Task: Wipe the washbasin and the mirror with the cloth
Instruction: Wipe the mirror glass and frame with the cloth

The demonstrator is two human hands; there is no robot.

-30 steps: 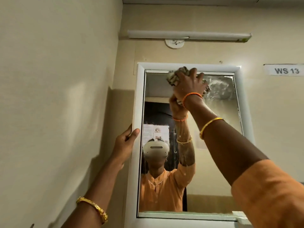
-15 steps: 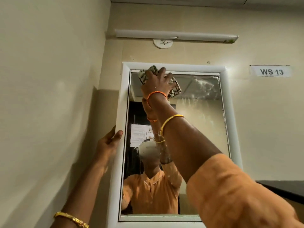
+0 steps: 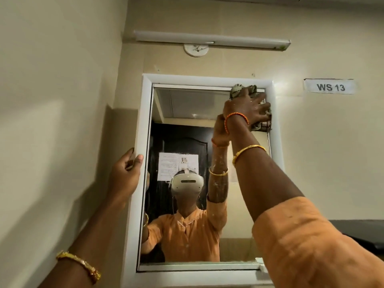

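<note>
Head view: the cloth is pressed against the mirror at its top right corner by the right hand, fingers spread. The mirror's white frame is gripped at its left edge by the left hand.

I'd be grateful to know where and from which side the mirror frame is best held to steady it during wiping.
Grip the mirror frame's left upright near mid-height, from the outer left side. That edge stands proud of the wall, so the left hand can wrap around it as it does now, clear of the right hand pressing the cloth into the top right corner.
</note>
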